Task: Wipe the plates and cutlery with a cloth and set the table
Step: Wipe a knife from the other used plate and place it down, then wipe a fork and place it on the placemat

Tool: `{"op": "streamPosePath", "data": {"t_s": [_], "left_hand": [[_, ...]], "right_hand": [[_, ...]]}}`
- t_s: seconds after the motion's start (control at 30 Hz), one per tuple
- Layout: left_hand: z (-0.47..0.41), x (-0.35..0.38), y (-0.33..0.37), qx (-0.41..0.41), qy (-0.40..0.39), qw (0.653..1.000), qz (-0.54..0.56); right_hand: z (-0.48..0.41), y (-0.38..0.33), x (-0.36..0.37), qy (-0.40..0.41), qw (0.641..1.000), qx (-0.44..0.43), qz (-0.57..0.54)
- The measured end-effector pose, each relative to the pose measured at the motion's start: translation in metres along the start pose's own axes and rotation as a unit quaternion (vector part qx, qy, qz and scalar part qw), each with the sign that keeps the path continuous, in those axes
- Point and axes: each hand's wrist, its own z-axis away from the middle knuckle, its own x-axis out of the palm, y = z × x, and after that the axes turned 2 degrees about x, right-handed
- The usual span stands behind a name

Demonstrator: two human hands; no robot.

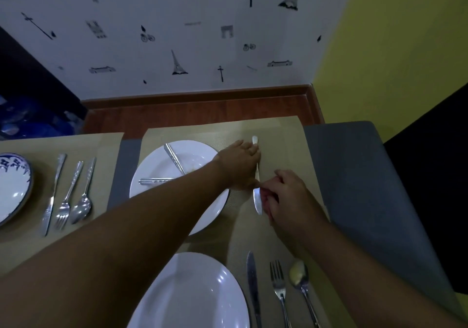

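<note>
On the far placemat [278, 135] a white plate [195, 155] carries two pieces of cutlery [174, 161], crossed toward its middle. Just right of that plate a knife [258, 202] lies lengthwise, its pale handle end pointing at the wall. My left hand [240, 165] reaches across the plate and rests on the knife's handle with its fingers laid over it. My right hand [286, 196] pinches the blade end with curled fingers. I see no cloth.
Nearest me sits another white plate [192, 292] with a knife [253, 289], fork [279, 287] and spoon [301, 279] to its right. At the left is a blue-patterned plate [12, 185] beside a knife, fork and spoon [68, 193]. A grey chair seat [354, 175] borders the table on the right.
</note>
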Motion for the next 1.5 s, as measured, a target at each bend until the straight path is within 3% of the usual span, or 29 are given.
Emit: {"op": "streamPosePath", "data": {"t_s": [0.33,0.57,0.67,0.77,0.87,1.13,1.33,1.5], "left_hand": [[0.0,0.002,-0.004,-0.048,0.012,0.998,0.039],[0.053,-0.013,0.003,-0.111,0.149,0.974,0.129],[0.102,-0.015,-0.006,-0.185,0.192,0.945,0.191],[0.142,-0.005,-0.028,-0.298,0.187,0.912,0.212],[0.166,0.013,-0.047,-0.346,0.157,0.91,0.169],[0.171,0.039,-0.07,-0.305,0.094,0.941,0.11],[0.153,0.038,-0.076,-0.247,0.15,0.951,0.113],[0.138,0.028,-0.087,-0.181,0.092,0.979,0.015]], "right_hand": [[-0.001,0.001,0.011,0.006,0.999,0.02,0.035],[-0.007,-0.023,-0.003,0.01,0.999,0.021,0.028],[-0.008,-0.053,-0.007,0.008,1.0,0.02,-0.007],[-0.008,-0.078,-0.005,0.013,1.0,0.001,-0.026],[-0.01,-0.095,0.0,0.009,0.999,-0.014,-0.031],[-0.013,-0.108,0.015,-0.011,1.0,-0.021,-0.012],[-0.007,-0.115,0.02,-0.007,1.0,-0.007,-0.005],[0.0,-0.125,0.024,-0.017,1.0,0.017,0.005]]}}
